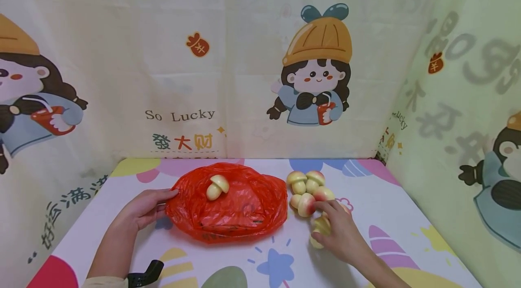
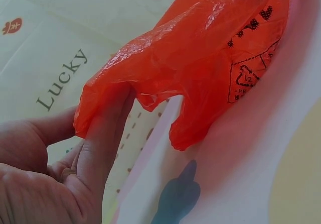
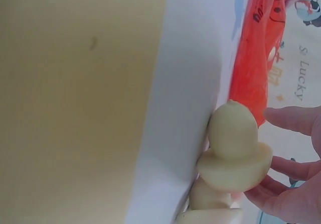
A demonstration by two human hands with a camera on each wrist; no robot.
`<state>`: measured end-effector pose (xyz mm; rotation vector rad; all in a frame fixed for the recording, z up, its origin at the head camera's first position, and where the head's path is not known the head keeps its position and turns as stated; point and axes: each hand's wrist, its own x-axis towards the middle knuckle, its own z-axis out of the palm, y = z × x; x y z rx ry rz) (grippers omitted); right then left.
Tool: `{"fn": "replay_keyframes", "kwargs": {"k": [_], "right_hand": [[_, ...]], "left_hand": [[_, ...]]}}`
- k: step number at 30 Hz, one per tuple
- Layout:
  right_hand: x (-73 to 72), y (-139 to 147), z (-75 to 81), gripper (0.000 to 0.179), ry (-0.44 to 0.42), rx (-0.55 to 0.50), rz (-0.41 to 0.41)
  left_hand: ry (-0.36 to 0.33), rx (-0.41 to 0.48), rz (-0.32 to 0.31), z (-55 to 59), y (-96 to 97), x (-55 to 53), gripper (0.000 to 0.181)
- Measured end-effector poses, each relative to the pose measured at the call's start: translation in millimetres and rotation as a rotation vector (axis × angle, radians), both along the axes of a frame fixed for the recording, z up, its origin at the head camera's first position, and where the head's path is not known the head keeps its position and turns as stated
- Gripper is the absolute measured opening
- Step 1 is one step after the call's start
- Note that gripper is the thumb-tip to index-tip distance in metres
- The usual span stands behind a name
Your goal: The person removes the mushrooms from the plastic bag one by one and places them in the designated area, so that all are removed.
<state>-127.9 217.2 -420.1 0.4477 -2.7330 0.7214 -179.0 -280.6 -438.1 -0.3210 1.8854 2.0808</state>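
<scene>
A red plastic bag (image 1: 244, 215) lies spread on the table, its mouth facing up. One cream toy mushroom (image 1: 217, 187) sits inside it. At the bag's left edge my left hand (image 1: 148, 206) pinches the film between thumb and fingers, as the left wrist view shows from close up. My right hand (image 1: 339, 233) reaches over a pile of mushrooms right of the bag. In the right wrist view its fingers spread around the nearest mushroom (image 3: 233, 133), fingertips right at the cap and the thumb (image 3: 291, 118) apart from the stem.
Several more mushrooms, some with pink-tinged caps (image 1: 306, 205), cluster just beyond my right hand. The tabletop (image 1: 252, 261) has a colourful printed cover. Printed cloth walls (image 1: 244, 75) stand behind the table and on both sides.
</scene>
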Motion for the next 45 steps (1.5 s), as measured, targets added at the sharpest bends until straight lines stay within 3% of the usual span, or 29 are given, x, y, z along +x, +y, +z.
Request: {"fn": "replay_keyframes", "kwargs": {"k": [14,23,28,45], "right_hand": [[-9.6,-13,7.8,0.056,0.018,-0.013,-0.002],[-20.1,-28,15.3,0.053,-0.056,-0.134,0.028],[-28.2,-36,14.5,0.052,-0.045,-0.222,0.108],[-44.9,-69,23.2,0.049,-0.265,-0.356,0.158]], "left_hand": [[0.000,-0.005,0.009,1.0,0.2,-0.4,0.056],[0.010,0.010,0.003,3.9,1.5,1.0,0.048],[0.016,0.007,0.005,5.3,1.9,2.2,0.047],[0.011,-0.006,0.013,3.1,0.8,1.6,0.053]]}}
